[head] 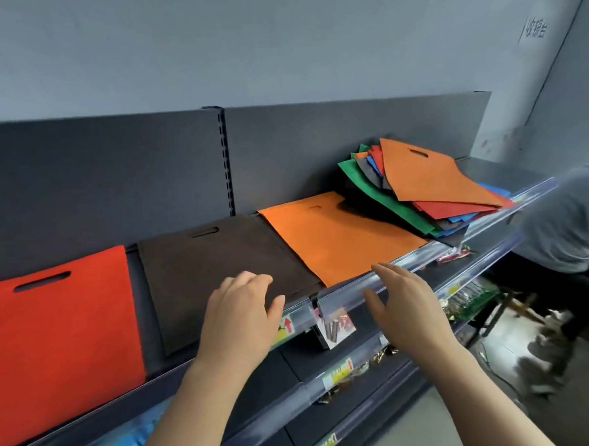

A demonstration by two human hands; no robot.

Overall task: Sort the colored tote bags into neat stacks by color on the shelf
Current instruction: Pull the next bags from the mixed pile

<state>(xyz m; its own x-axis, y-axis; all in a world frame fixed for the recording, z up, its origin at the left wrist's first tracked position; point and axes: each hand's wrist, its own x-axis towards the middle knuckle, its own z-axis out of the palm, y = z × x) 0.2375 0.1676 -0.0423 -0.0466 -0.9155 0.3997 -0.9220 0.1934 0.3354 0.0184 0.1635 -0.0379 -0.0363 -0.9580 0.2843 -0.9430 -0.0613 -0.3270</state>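
Tote bags (421, 189) lie sorted and unsorted along the top shelf (136, 299), with both hands empty at its front edge.

Left hand (240, 314) is relaxed, its fingers loosely bent over the near right corner of the brown bag (220, 271), gripping nothing. The right hand (403, 305) is spread open just right of that bag, holding nothing, in front of the clear front rail (424, 258). An orange bag (338, 237) lies flat, touching the brown bag's right side; a red bag (60, 330) lies to its left, apart. Farther right sits a fanned mixed pile (379, 184) of orange, red, blue, green and grey bags. Beyond it stands a person in grey (566, 222).
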